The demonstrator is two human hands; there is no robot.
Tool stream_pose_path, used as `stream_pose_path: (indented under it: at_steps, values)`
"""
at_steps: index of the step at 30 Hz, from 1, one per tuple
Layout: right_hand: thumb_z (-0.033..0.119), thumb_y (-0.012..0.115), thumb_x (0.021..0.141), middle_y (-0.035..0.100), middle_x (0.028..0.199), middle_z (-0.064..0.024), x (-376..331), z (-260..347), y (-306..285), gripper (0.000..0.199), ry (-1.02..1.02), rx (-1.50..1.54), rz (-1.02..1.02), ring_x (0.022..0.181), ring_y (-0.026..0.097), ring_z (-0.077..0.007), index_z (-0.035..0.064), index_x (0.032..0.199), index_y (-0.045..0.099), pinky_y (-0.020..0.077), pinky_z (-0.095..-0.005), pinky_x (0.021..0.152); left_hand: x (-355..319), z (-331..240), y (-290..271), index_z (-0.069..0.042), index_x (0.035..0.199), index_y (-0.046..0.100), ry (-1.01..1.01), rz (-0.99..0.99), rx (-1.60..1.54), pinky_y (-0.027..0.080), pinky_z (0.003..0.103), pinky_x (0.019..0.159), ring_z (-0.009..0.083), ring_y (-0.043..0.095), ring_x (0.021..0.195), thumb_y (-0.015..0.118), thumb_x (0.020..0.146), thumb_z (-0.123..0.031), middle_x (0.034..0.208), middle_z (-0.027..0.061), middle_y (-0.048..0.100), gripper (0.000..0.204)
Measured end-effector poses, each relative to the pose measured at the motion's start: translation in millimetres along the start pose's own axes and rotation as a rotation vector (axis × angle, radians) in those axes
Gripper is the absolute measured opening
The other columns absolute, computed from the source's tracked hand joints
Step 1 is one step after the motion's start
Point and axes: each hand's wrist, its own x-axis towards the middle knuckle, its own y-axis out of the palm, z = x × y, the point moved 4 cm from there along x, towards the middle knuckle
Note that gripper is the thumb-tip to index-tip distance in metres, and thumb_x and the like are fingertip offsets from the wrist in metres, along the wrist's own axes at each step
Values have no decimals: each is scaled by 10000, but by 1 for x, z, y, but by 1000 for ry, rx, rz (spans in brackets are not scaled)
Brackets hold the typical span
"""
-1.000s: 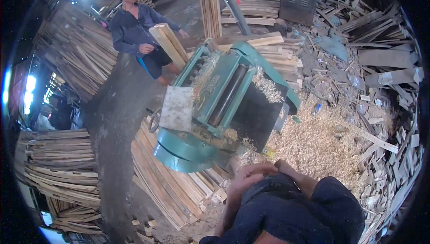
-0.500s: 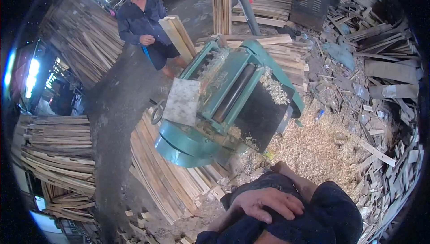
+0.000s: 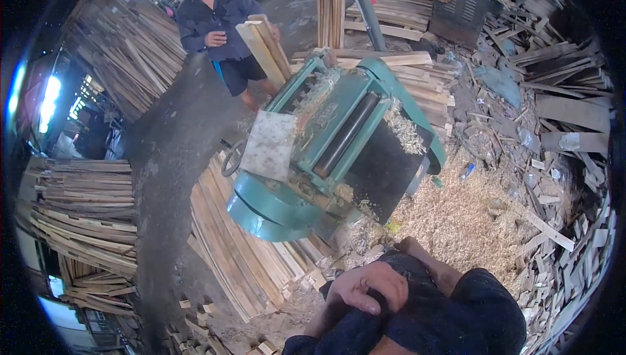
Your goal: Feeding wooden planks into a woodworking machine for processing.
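Observation:
My left hand (image 3: 368, 288) is over the dark clothing (image 3: 430, 316) on my lap. Its fingers curl inward, with something dark between thumb and fingers that I cannot make out. My right hand (image 3: 409, 247) rests at the far side of my lap, its fingers hidden from sight. In front of me, apart from both hands, stands a green planer (image 3: 270, 215) with a dark metal roller (image 3: 349, 133) and wood shavings on top. A pale flat board (image 3: 267, 146) lies on its left side.
Across the planer a person (image 3: 212, 13) stands beside upright boards (image 3: 264, 48). Long planks (image 3: 228, 244) lie left of the planer. A shavings heap (image 3: 456, 218) spreads at right, bordered by scrap wood (image 3: 580, 277). Lumber stacks (image 3: 85, 218) line the left.
My left hand has shifted left and its fingers, stretched out before, are now curled. The person opposite has raised one hand slightly, and their other hand now shows beside the boards.

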Motion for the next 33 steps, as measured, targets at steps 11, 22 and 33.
stream_pose_path:
  at_steps: [11, 22, 33]
  values:
    - [341, 542, 791, 595, 668, -156, 33, -89, 58, 305, -288, -391, -10, 659, 613, -316, 81, 939, 601, 473, -413, 569, 30, -68, -2, 161, 1084, 533, 316, -174, 234, 440, 501, 841, 431, 561, 973, 557, 853, -434, 1045, 305, 561, 639]
    - [310, 525, 868, 517, 528, -152, 19, -4, 11, 376, -141, -195, -23, 529, 534, -334, 17, 637, 573, 405, -433, 494, 108, -143, 50, 179, 1204, 419, 775, 120, 102, 384, 518, 913, 458, 480, 1102, 519, 841, -546, 1192, 352, 457, 817]
    - [269, 508, 824, 602, 720, -206, 20, -19, 16, 206, -50, -381, 251, 720, 622, -343, 77, 812, 582, 498, -430, 614, 96, -102, 40, 171, 1232, 400, 608, 250, -21, 384, 503, 919, 433, 482, 1115, 537, 823, -556, 1220, 349, 443, 845]
